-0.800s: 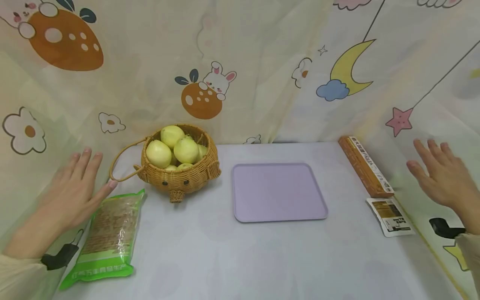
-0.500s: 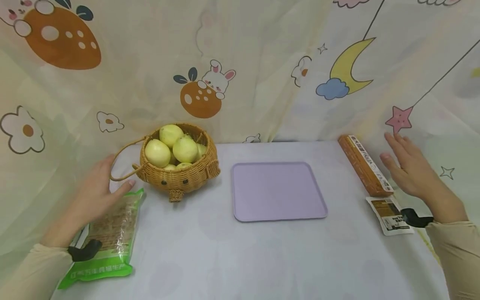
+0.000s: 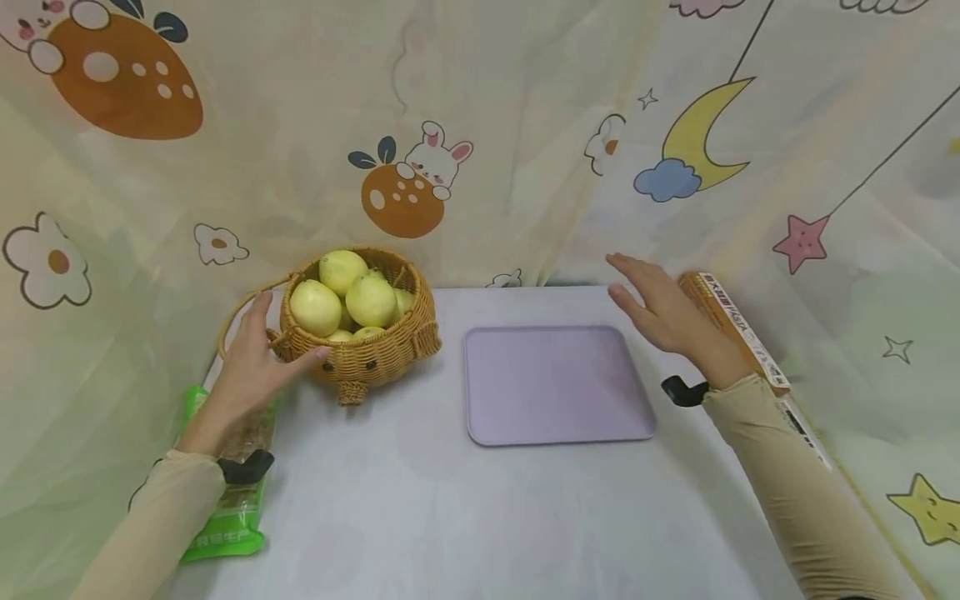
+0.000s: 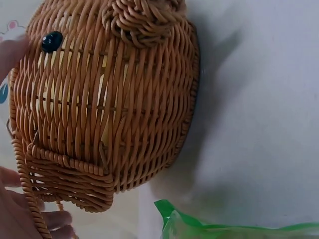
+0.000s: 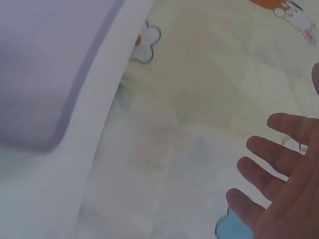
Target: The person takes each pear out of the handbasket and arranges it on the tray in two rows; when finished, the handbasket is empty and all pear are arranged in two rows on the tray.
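Observation:
A woven wicker basket (image 3: 360,367) with an animal face stands at the back left, filled with several pale yellow-green round fruits (image 3: 371,300). My left hand (image 3: 251,358) is at the basket's left side, thumb and fingers spread apart, overlapping its handle and ear in the head view. In the left wrist view, the basket's wicker wall (image 4: 109,99) is close, with fingers by the looped handle (image 4: 30,194). My right hand (image 3: 660,308) hovers with fingers spread above the back right corner of a flat lilac tray (image 3: 558,385); it holds nothing.
A green-edged clear packet (image 3: 225,533) of brown contents lies at the left, partly under my left forearm. A long orange-brown pasta box (image 3: 738,329) lies at the right, with a small white sachet (image 3: 806,429) mostly behind my right sleeve. Printed cloth (image 3: 525,125) hangs behind.
My left hand has moved right from over the packet to the basket's side. My right hand has swung left from beyond the pasta box to the tray's corner. The objects stay put.

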The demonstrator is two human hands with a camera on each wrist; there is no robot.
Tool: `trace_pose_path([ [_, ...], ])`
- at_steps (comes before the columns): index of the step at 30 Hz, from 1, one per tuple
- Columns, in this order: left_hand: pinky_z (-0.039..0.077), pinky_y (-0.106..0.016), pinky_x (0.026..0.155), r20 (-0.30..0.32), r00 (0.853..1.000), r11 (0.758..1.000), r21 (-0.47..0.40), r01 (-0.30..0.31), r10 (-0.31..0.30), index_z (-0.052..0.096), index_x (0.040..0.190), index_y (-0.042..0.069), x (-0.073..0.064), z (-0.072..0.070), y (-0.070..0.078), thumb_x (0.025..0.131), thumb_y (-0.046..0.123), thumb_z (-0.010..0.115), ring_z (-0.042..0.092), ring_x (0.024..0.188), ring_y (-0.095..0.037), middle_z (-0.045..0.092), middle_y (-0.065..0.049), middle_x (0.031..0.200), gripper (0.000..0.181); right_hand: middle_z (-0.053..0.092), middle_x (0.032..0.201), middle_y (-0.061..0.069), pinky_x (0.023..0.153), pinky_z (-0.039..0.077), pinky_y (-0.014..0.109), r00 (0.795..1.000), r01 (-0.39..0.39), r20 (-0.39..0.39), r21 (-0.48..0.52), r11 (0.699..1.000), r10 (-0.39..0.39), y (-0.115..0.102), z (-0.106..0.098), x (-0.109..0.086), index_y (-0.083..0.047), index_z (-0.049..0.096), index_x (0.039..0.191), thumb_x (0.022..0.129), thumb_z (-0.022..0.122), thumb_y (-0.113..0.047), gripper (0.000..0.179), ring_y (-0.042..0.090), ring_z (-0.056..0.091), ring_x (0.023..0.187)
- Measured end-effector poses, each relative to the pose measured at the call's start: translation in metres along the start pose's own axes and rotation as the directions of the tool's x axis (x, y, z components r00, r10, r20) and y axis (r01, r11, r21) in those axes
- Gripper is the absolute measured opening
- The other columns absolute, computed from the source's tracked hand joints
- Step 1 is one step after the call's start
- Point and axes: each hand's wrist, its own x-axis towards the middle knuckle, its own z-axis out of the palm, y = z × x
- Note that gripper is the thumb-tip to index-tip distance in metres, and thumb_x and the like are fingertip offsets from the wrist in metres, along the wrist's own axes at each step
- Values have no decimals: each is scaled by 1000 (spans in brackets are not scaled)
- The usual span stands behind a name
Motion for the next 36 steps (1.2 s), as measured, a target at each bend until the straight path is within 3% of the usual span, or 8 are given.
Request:
trace_pose_path([
  [4,35,-79,107,1,1000,999,28,-28,28,-1,172,16,5,0,-3,88,61,79,44,142,-57,15,-26,176,125,44,166,18,123,31,64,999,24,18,106,994,-26,-15,23,31,-8,41,163,112,49,-40,61,41,38,155],
  [9,33,-80,109,-16,998,997,57,-55,56,7,172,23,10,3,-5,83,62,83,35,152,-53,29,-23,172,123,64,150,13,104,51,57,997,74,-14,277,958,-73,-43,51,64,-13,52,157,107,61,-36,55,31,61,136],
  [13,32,-80,109,-12,998,996,67,-63,64,6,172,28,12,6,-8,79,64,86,37,151,-52,32,-23,170,127,70,142,7,96,53,48,997,74,-6,346,935,-77,-73,67,88,-17,57,153,102,69,-39,57,26,66,128],
  [17,28,-83,108,-1,999,995,92,-43,43,-1,173,23,12,10,-8,81,66,83,34,151,-56,28,-30,170,131,72,137,2,98,53,46,998,56,18,376,925,-68,-103,79,108,-21,61,150,95,75,-46,62,24,65,128],
  [23,27,-83,109,-9,1000,994,108,-13,14,-4,172,18,11,14,-7,83,66,80,34,148,-59,28,-34,167,132,78,124,-1,103,53,45,999,18,25,377,926,-30,-147,100,136,-21,69,141,86,79,-59,67,18,66,123],
  [27,25,-84,108,-8,1000,994,110,-17,18,-4,172,17,11,16,-8,85,66,79,35,147,-60,28,-35,166,131,79,122,5,104,54,45,996,38,57,369,928,-64,-172,114,150,-15,69,141,85,79,-59,72,21,69,123],
  [32,25,-84,108,-3,1000,994,110,-10,10,-5,172,14,11,17,-8,85,67,78,36,145,-62,26,-35,167,131,76,131,7,106,52,42,986,111,92,241,964,-137,-199,129,161,-10,68,142,86,78,-60,75,23,69,123],
  [36,27,-84,107,-1,1000,993,115,2,-1,-5,172,14,8,15,-7,85,68,77,37,143,-64,26,-34,167,131,72,136,0,111,41,47,986,81,138,91,992,-94,-219,139,164,-17,66,145,84,76,-70,82,27,56,129],
])
